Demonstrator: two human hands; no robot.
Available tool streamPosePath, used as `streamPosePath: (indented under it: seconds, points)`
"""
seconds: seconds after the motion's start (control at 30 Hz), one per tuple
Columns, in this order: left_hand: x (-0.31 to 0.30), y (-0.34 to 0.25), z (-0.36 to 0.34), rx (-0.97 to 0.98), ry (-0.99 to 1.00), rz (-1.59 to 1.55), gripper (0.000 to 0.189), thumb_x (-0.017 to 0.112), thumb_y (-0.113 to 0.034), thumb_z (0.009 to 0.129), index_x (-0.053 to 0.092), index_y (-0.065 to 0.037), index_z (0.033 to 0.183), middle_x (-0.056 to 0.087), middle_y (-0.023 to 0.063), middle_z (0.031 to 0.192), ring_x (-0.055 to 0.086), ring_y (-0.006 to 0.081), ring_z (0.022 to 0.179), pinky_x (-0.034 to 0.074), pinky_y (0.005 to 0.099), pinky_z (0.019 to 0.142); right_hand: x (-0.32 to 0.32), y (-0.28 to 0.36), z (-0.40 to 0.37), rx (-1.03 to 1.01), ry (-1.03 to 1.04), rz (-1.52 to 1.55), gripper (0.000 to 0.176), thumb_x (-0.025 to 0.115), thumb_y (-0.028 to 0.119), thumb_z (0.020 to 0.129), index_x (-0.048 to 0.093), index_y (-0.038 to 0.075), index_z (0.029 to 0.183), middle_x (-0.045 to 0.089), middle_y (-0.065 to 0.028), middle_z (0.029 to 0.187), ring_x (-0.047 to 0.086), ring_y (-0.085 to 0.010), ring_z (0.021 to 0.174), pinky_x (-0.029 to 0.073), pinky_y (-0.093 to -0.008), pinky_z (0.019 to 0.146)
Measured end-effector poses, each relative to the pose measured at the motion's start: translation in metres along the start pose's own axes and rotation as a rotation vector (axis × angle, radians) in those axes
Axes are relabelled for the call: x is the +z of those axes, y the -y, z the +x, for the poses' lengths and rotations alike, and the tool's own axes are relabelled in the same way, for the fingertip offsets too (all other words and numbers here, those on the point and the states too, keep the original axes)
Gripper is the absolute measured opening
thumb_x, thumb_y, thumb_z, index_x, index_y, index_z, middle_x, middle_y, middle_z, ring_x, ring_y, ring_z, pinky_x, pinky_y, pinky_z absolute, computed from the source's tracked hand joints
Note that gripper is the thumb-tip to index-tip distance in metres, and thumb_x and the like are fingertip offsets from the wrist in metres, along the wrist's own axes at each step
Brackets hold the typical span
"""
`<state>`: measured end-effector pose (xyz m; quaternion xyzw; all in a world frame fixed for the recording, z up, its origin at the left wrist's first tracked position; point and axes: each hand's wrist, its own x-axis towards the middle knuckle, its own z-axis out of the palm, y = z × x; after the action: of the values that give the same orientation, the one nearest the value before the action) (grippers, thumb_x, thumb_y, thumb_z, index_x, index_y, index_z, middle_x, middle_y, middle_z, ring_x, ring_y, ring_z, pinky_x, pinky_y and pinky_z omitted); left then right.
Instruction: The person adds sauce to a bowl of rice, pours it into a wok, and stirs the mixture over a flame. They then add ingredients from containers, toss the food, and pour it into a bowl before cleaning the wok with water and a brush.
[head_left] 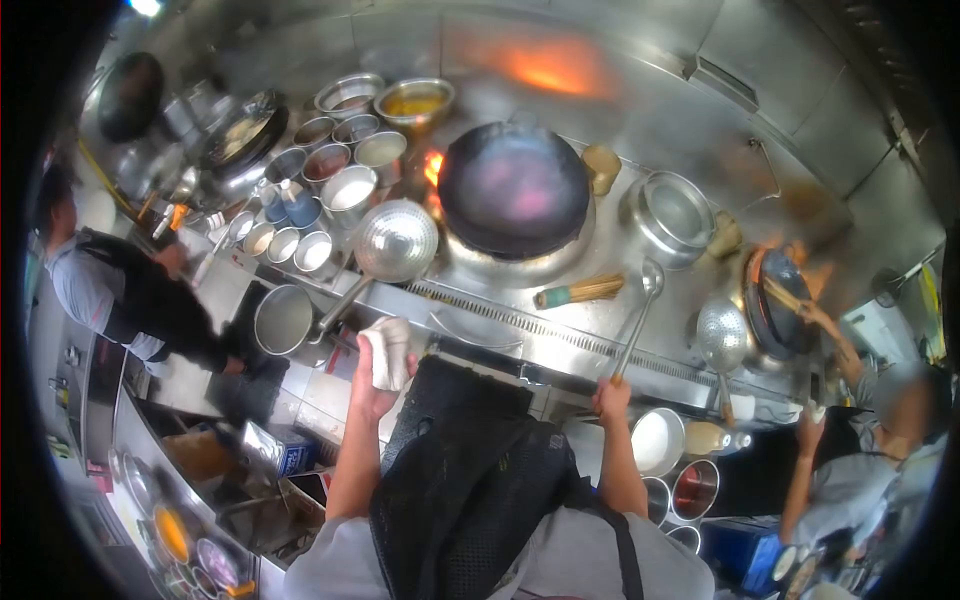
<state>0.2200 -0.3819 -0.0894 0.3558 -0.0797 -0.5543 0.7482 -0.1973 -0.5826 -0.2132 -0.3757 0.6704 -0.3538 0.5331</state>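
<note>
A folded white cloth [390, 352] is in my left hand [372, 385], held in front of the stove edge. My right hand [612, 398] is wrapped round the handle of a metal ladle [648, 290], whose bowl rests up over the steel counter. Beyond both hands, a large black wok [515, 190] sits on the burner, with flame at its left side and haze over its inside, so its contents are unclear. A perforated strainer [395, 241] lies left of the wok, its handle pointing toward my left hand. A bamboo brush [580, 291] lies between the wok and the ladle.
Several metal bowls and tubs [350, 187] stand left of the wok. A pot [284, 319] is near my left hand. At the right are a round metal pan [673, 220], another strainer [722, 335] and a co-worker [860, 450] at a second wok. Another person [110, 290] stands at the left.
</note>
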Motion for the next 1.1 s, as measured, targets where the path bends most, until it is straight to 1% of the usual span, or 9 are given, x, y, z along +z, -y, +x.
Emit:
streamPosePath:
  seconds: [0.07, 0.2, 0.37, 0.5, 0.77, 0.9, 0.97, 1.03, 1.1]
  points:
    - [0.002, 0.0, 0.007, -0.025, 0.072, -0.11, 0.072, 0.037, -0.066, 0.093, 0.046, -0.008, 0.135, 0.059, 0.0107, 0.107, 0.061, 0.0237, 0.088, 0.055, 0.0354, 0.072, 0.004, 0.009, -0.044, -0.069, -0.013, 0.009, 0.018, 0.064, 0.011, 0.083, 0.047, 0.006, 0.083, 0.047, -0.0019, 0.056, 0.044, -0.012, 0.038, 0.037, -0.0279, 0.033]
    - [0.013, 0.001, 0.024, -0.123, 0.272, -0.268, 0.078, 0.029, -0.07, 0.092, 0.039, -0.012, 0.143, 0.052, 0.0163, 0.134, 0.053, 0.0364, 0.122, 0.044, 0.0584, 0.099, 0.012, 0.021, -0.102, -0.265, -0.007, -0.032, 0.019, 0.066, 0.012, 0.085, 0.048, 0.005, 0.083, 0.049, -0.002, 0.056, 0.047, -0.0112, 0.04, 0.038, -0.0271, 0.035]
    - [0.059, 0.0, 0.062, -0.127, 0.347, -0.061, 0.078, 0.023, -0.069, 0.093, 0.038, -0.01, 0.142, 0.053, 0.0123, 0.132, 0.055, 0.0334, 0.119, 0.046, 0.0559, 0.097, 0.047, 0.082, -0.149, -0.43, 0.0, -0.222, 0.015, 0.066, 0.015, 0.087, 0.055, 0.004, 0.087, 0.055, -0.0054, 0.056, 0.052, -0.0129, 0.046, 0.044, -0.0306, 0.045]
    - [0.115, 0.011, 0.085, -0.048, 0.398, 0.121, 0.074, 0.022, -0.066, 0.095, 0.039, -0.01, 0.141, 0.054, 0.01, 0.128, 0.058, 0.03, 0.114, 0.05, 0.0518, 0.094, 0.093, 0.12, -0.167, -0.715, 0.165, -0.532, 0.018, 0.066, 0.019, 0.087, 0.056, 0.008, 0.098, 0.06, -0.0171, 0.065, 0.062, -0.0334, 0.057, 0.049, -0.0429, 0.055]
    - [0.141, -0.017, 0.075, 0.457, 0.126, 0.212, 0.029, 0.06, -0.009, 0.094, 0.047, -0.007, 0.12, 0.062, 0.0104, 0.102, 0.063, 0.0176, 0.076, 0.059, 0.0369, 0.067, 0.152, 0.175, -0.191, -1.006, 0.433, -0.742, 0.021, 0.062, 0.022, 0.087, 0.05, 0.009, 0.098, 0.065, -0.0202, 0.075, 0.064, -0.0435, 0.07, 0.051, -0.0532, 0.064]
    - [0.119, -0.05, 0.07, 0.43, 0.093, 0.141, 0.018, 0.062, -0.014, 0.092, 0.055, 0.0, 0.103, 0.061, 0.0088, 0.086, 0.061, 0.0154, 0.066, 0.056, 0.0321, 0.061, 0.177, 0.179, -0.201, -0.883, 0.764, -0.56, 0.028, 0.065, 0.023, 0.086, 0.048, 0.003, 0.096, 0.063, -0.0216, 0.08, 0.062, -0.0438, 0.072, 0.048, -0.0475, 0.064]
    - [0.109, -0.062, 0.068, 0.458, 0.165, 0.12, 0.029, 0.057, -0.024, 0.095, 0.055, 0.001, 0.109, 0.058, 0.0092, 0.084, 0.057, 0.0171, 0.063, 0.053, 0.0343, 0.058, 0.188, 0.179, -0.204, -0.835, 0.852, -0.454, 0.032, 0.067, 0.024, 0.086, 0.047, 0.001, 0.097, 0.06, -0.0206, 0.079, 0.059, -0.0395, 0.069, 0.046, -0.0431, 0.065]
    - [0.103, -0.072, 0.063, 0.448, 0.213, 0.08, 0.04, 0.053, -0.033, 0.095, 0.053, 0.002, 0.115, 0.057, 0.0098, 0.085, 0.055, 0.0187, 0.062, 0.049, 0.0356, 0.058, 0.195, 0.182, -0.209, -0.487, 1.027, -0.453, 0.035, 0.067, 0.027, 0.087, 0.048, 0.0, 0.098, 0.057, -0.0183, 0.076, 0.055, -0.0316, 0.066, 0.046, -0.0405, 0.066]
    - [0.096, -0.078, 0.061, 0.463, 0.268, 0.104, 0.054, 0.045, -0.047, 0.098, 0.048, 0.001, 0.123, 0.053, 0.0064, 0.085, 0.052, 0.0178, 0.064, 0.045, 0.0342, 0.062, 0.198, 0.183, -0.214, -0.532, 1.045, -0.436, 0.036, 0.068, 0.028, 0.087, 0.048, 0.0, 0.099, 0.057, -0.0181, 0.076, 0.055, -0.0296, 0.067, 0.046, -0.0398, 0.066]
